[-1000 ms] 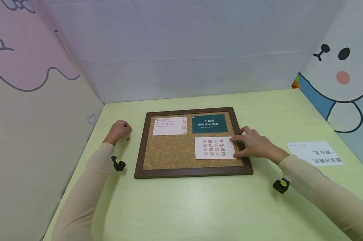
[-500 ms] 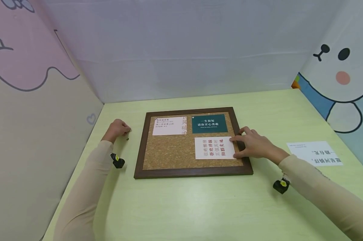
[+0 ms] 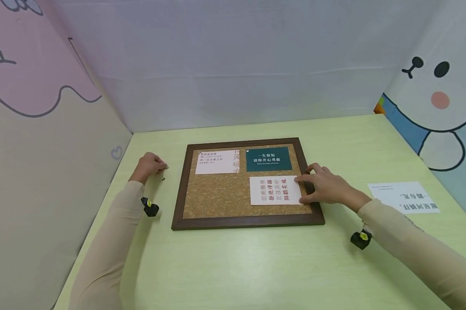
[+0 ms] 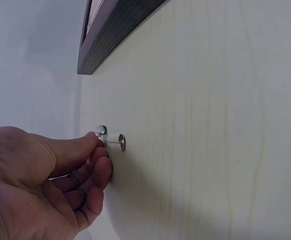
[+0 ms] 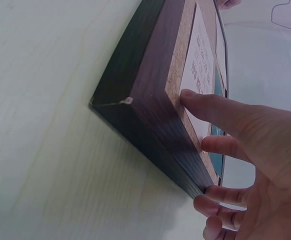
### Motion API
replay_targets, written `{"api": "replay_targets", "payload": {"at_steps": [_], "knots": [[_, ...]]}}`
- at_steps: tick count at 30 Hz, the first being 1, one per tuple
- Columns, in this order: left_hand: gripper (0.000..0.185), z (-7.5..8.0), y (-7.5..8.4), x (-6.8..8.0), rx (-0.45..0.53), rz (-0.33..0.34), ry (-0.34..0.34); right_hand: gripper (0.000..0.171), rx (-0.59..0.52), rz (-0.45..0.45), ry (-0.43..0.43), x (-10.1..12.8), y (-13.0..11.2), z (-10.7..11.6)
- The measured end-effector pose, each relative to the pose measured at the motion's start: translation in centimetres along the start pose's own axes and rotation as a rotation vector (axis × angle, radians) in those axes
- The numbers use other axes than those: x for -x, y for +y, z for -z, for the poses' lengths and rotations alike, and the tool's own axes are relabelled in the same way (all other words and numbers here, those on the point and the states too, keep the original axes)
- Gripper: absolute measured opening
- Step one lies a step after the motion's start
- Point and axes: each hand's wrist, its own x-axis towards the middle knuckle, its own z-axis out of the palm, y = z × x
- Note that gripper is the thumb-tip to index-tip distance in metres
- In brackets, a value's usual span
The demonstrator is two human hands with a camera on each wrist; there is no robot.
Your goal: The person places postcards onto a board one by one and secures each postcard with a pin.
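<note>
My left hand (image 3: 148,165) is at the table left of the corkboard (image 3: 213,196). In the left wrist view its thumb and fingertips pinch a silver thumbtack (image 4: 101,130). A second thumbtack (image 4: 122,142) lies close beside it, head flat on its side and pin pointing at the fingers. My right hand (image 3: 327,186) reaches over the board's right frame. Its thumb and forefinger, spread apart, press the right corners of a white card (image 3: 269,190) with red and grey writing. In the right wrist view its other fingers (image 5: 220,212) touch the frame's outer side.
A white card (image 3: 217,162) and a green card (image 3: 269,159) are fixed along the board's upper half by tacks at their corners. Another white card (image 3: 405,197) lies on the table at the right. Printed cloth walls enclose the back and sides.
My left hand has shifted slightly up and left, its fingers now lowered onto the thumbtack. My right hand and the card under it have stayed put.
</note>
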Motion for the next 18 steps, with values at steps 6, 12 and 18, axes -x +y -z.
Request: {"api": "replay_targets", "payload": {"at_steps": [6,12,18], "knots": [[0.029,0.6,0.8,0.2,-0.166,-0.073,-0.060,0.068,-0.005,-0.001,0.003,0.1,0.0,0.1],[0.015,0.5,1.5,0.8,-0.294,-0.141,-0.045,0.067,0.001,-0.003,0.005,0.1,0.1,0.0],[0.026,-0.2,1.6,0.9,-0.396,-0.184,0.014,0.067,0.004,0.002,0.003,0.0,0.1,-0.1]]}}
